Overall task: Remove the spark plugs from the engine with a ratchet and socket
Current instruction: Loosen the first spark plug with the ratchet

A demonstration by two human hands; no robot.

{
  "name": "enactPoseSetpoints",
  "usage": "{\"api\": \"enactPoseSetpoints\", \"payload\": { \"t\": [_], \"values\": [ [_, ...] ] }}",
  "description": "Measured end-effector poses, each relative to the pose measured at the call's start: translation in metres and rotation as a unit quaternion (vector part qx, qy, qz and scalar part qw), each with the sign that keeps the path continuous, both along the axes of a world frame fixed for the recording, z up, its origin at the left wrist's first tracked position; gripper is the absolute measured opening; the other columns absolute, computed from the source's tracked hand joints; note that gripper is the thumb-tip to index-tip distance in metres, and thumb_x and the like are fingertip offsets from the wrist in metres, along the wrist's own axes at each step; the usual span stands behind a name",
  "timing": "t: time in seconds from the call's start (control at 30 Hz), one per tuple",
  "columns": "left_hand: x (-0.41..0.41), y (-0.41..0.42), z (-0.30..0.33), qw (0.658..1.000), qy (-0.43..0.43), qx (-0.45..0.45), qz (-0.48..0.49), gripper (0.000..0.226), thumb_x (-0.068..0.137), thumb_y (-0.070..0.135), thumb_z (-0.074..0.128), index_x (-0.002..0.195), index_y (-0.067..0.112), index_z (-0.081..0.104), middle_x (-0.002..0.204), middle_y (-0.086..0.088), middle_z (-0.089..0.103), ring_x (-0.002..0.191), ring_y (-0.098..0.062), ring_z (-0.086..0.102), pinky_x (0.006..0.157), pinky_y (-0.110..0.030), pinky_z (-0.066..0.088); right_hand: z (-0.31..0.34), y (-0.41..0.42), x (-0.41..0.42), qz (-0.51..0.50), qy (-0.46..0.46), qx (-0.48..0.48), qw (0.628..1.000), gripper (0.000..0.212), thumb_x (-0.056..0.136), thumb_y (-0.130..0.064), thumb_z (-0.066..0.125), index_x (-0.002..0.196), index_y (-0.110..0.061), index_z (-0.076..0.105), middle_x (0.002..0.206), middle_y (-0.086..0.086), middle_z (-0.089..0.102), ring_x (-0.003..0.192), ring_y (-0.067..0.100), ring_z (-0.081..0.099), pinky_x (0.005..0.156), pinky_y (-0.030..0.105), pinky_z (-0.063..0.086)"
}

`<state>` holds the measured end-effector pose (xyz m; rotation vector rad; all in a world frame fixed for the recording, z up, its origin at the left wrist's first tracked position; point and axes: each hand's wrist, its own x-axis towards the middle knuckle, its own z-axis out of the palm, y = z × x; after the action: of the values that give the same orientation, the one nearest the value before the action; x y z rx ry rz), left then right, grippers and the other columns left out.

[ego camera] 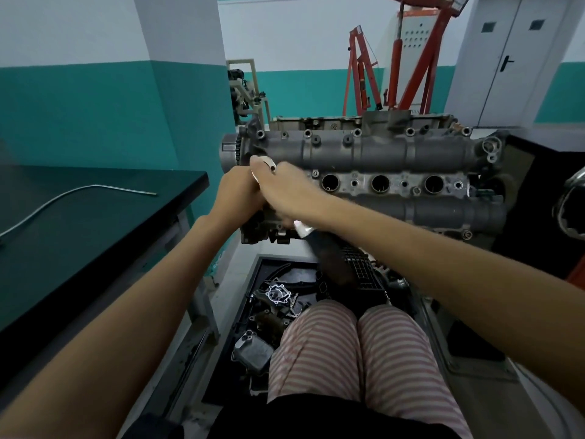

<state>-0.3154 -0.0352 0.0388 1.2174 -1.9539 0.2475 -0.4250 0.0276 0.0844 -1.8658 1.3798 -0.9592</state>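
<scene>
Both hands meet at the left end of the grey cast-metal engine [364, 172], which lies on its side in front of the person. The left hand [235, 193] is curled round the upper part of a shiny chrome ratchet [264, 166], whose top end shows above the knuckles. The right hand [289, 193] wraps over it from the right, gripping the same tool; a bright metal end [303, 229] sticks out below this hand. Three round dark spark plug wells [380, 183] stand open to the right of the hands. A bent thin metal rod [79, 193] lies on the dark desk [95, 236] at left. Below, a black tray [259, 312] holds loose engine parts.
</scene>
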Motion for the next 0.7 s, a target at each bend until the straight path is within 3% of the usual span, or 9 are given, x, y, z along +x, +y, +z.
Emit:
{"api": "enactPoseSetpoints", "payload": {
  "t": [0.1,0.23,0.33,0.37,0.43,0.47,0.53,0.6,0.7],
  "values": [
    [-0.005,0.004,0.002,0.999,0.017,-0.034,-0.023,0.023,0.076,0.021,0.047,0.058,0.016,0.034,0.049,0.005,0.037,0.041,-0.01,0.027,0.045,-0.019,0.016,0.022,-0.003,-0.021,0.021,0.308,-0.18,0.934,0.056,0.097,-0.051,0.025,0.062,-0.012,0.047,0.057,0.0,0.047,0.05,0.012,0.046,0.045,0.025,0.03],
    [-0.005,0.0,-0.003,0.999,0.011,-0.021,0.027,0.027,0.076,0.025,0.041,0.06,0.004,0.046,0.054,-0.018,0.054,0.05,-0.021,0.037,0.046,-0.02,0.014,0.024,-0.01,-0.024,-0.047,0.426,-0.312,0.848,0.054,0.093,-0.056,0.025,0.075,-0.012,0.051,0.063,-0.002,0.042,0.057,0.016,0.044,0.055,0.03,0.034],
    [-0.009,0.002,-0.003,0.999,0.037,0.01,0.032,0.028,0.078,0.017,0.041,0.059,-0.001,0.052,0.048,-0.015,0.05,0.05,-0.019,0.036,0.046,-0.02,0.013,0.004,-0.003,-0.01,-0.051,0.119,-0.111,0.985,0.051,0.096,-0.051,0.026,0.084,-0.009,0.053,0.067,0.0,0.048,0.057,0.014,0.047,0.058,0.029,0.038],
    [-0.009,-0.001,-0.004,0.996,0.081,0.04,0.027,0.028,0.08,0.015,0.041,0.056,0.002,0.048,0.044,-0.008,0.046,0.048,-0.019,0.038,0.043,-0.021,0.016,0.0,0.001,-0.005,-0.004,-0.064,0.039,0.997,0.049,0.097,-0.05,0.028,0.083,-0.008,0.051,0.064,0.002,0.045,0.053,0.014,0.044,0.054,0.027,0.039],
    [-0.008,-0.001,-0.002,0.981,0.16,0.11,0.032,0.03,0.086,0.015,0.043,0.056,0.013,0.042,0.041,0.0,0.045,0.044,-0.021,0.045,0.041,-0.025,0.031,-0.003,0.012,0.006,0.086,-0.278,0.226,0.93,0.05,0.097,-0.05,0.029,0.07,-0.009,0.041,0.055,0.003,0.034,0.042,0.014,0.034,0.045,0.025,0.033],
    [-0.008,-0.001,-0.003,0.987,0.125,0.094,0.027,0.029,0.086,0.014,0.043,0.057,0.014,0.041,0.043,-0.001,0.047,0.047,-0.022,0.046,0.045,-0.03,0.035,-0.005,0.009,0.007,0.079,-0.261,0.2,0.941,0.051,0.097,-0.05,0.028,0.067,-0.01,0.039,0.052,0.003,0.033,0.039,0.014,0.033,0.044,0.025,0.032],
    [-0.005,0.001,-0.004,0.999,0.017,0.004,0.032,0.02,0.08,0.017,0.043,0.061,0.011,0.044,0.048,-0.006,0.048,0.051,-0.021,0.04,0.049,-0.03,0.027,0.001,0.002,-0.001,0.015,0.006,-0.001,1.0,0.052,0.096,-0.048,0.028,0.063,-0.011,0.042,0.051,0.004,0.042,0.042,0.016,0.042,0.046,0.025,0.035],
    [-0.005,0.003,-0.002,0.998,-0.024,-0.052,0.029,0.023,0.078,0.023,0.047,0.07,0.002,0.054,0.053,-0.014,0.056,0.049,-0.023,0.043,0.047,-0.024,0.016,0.016,-0.004,-0.015,0.005,0.25,-0.146,0.957,0.053,0.095,-0.051,0.028,0.058,-0.015,0.042,0.055,0.0,0.045,0.048,0.013,0.043,0.05,0.026,0.035],
    [-0.005,-0.001,-0.006,0.996,-0.05,-0.071,0.03,0.031,0.081,0.025,0.046,0.073,-0.003,0.058,0.06,-0.019,0.062,0.055,-0.035,0.057,0.05,-0.026,0.022,0.028,-0.012,-0.025,-0.009,0.353,-0.185,0.917,0.055,0.092,-0.056,0.029,0.056,-0.016,0.04,0.057,-0.003,0.044,0.051,0.011,0.043,0.051,0.027,0.033]
  ]
}}
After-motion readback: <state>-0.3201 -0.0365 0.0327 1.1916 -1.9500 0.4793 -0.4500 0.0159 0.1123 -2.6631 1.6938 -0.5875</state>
